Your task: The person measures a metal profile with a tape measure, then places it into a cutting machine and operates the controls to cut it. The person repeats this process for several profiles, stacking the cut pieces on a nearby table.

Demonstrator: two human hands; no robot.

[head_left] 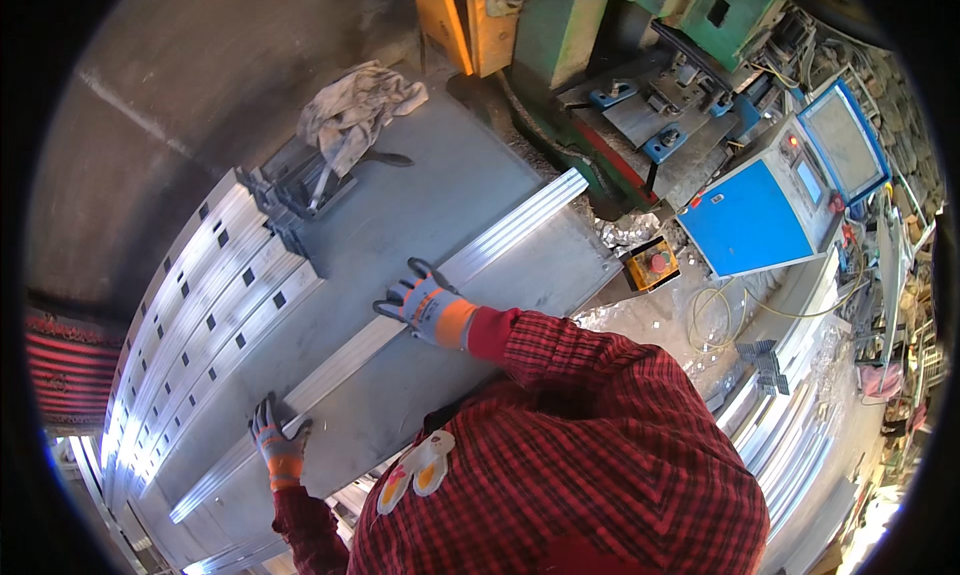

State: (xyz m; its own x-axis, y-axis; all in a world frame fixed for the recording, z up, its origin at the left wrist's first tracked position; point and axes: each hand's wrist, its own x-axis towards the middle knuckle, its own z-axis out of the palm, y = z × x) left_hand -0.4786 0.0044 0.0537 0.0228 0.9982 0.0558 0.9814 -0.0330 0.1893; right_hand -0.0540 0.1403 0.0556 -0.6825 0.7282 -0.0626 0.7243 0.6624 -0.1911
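Note:
A long, ribbed aluminium profile (520,222) lies slantwise across the grey metal tabletop (410,200). My left hand (277,445), in a grey and orange glove with dark fingertips, grips it towards its near left end, thumb apart from the fingers. Farther up the same profile, my right hand (432,307) lies across it in a matching glove, fingers over its far edge and thumb pointing away. The undersides of both hands are hidden. Left of the hands, several aluminium profiles with square holes (215,275) lie stacked side by side.
A crumpled rag (355,110) lies at the table's far edge. Beyond the right end stands a green press machine (570,35), with a blue and white control cabinet (750,215) beside it. A yellow box with a red button (655,265) sits near the table corner. More profiles (790,435) lie at right.

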